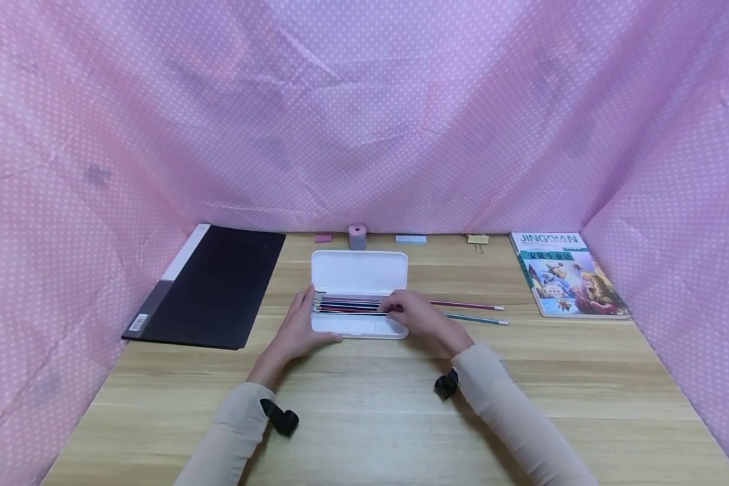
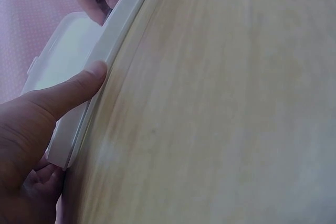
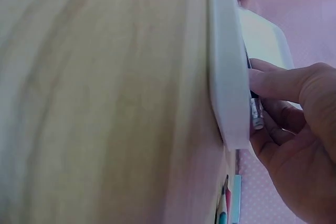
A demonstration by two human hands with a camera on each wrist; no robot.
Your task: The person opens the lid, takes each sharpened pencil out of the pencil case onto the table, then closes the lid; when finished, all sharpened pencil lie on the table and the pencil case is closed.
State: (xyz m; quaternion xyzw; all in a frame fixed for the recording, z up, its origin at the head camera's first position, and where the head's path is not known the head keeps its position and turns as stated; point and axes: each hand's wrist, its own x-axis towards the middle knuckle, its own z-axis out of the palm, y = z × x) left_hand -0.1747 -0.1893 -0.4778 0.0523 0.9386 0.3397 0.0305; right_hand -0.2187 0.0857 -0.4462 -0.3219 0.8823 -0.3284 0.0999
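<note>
A white pencil case (image 1: 360, 271) lies on the table, its lid raised at the back and several striped pencils (image 1: 346, 306) side by side in its tray. My left hand (image 1: 298, 329) holds the case's left end, with the thumb (image 2: 79, 88) along the front wall and the fingers round the end. Over the right part of the tray, my right hand (image 1: 416, 314) pinches a dark pencil; the white eraser end of this pencil (image 3: 256, 115) sticks out below the thumb. Two loose pencils, one red (image 1: 468, 306) and one teal (image 1: 476, 318), lie right of the case.
A black folder (image 1: 212, 287) lies at left and an illustrated book (image 1: 568, 273) at right. Along the back are a pink eraser (image 1: 323, 238), a cylindrical sharpener-like object (image 1: 357, 236), a pale blue block (image 1: 410, 239) and a binder clip (image 1: 478, 239). A pink dotted curtain (image 1: 364, 135) surrounds the table.
</note>
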